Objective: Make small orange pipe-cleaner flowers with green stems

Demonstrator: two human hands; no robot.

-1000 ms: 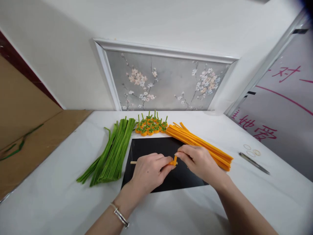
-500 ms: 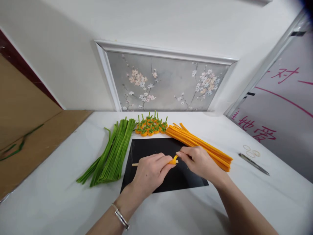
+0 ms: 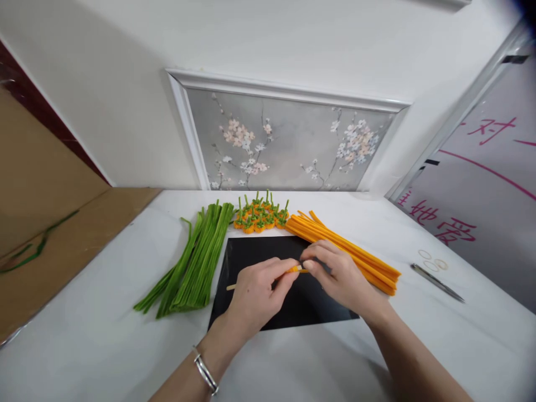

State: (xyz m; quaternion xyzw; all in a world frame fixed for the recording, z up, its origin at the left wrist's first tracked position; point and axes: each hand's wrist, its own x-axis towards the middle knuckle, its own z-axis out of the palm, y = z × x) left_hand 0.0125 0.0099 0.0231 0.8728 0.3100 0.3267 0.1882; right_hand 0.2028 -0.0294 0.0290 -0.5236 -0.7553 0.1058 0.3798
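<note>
My left hand [image 3: 262, 287] is closed around a thin pale wooden stick [image 3: 230, 287], whose left end pokes out beside the knuckles. An orange pipe cleaner [image 3: 294, 269] is wound around the stick near its right end, pinched at my left thumb and index finger. Close beside it, the fingertips of my right hand [image 3: 339, 273] pinch the pipe cleaner's end, partly hidden by the fingers. Both hands are above a black mat [image 3: 312, 310]. A silver bracelet [image 3: 205, 371] circles my left wrist.
A bundle of green pipe cleaners [image 3: 199, 262] lies left of the mat, an orange bundle [image 3: 347, 248] right. Several small orange pieces with green stems [image 3: 259, 215] stand behind it. A slim silver pointed tool [image 3: 438, 283] and rubber bands [image 3: 440, 264] lie at far right.
My right fingers have curled in closer to the stick, and the orange end that stuck up between the hands now lies lower along it. The stick's left end has dipped slightly.
</note>
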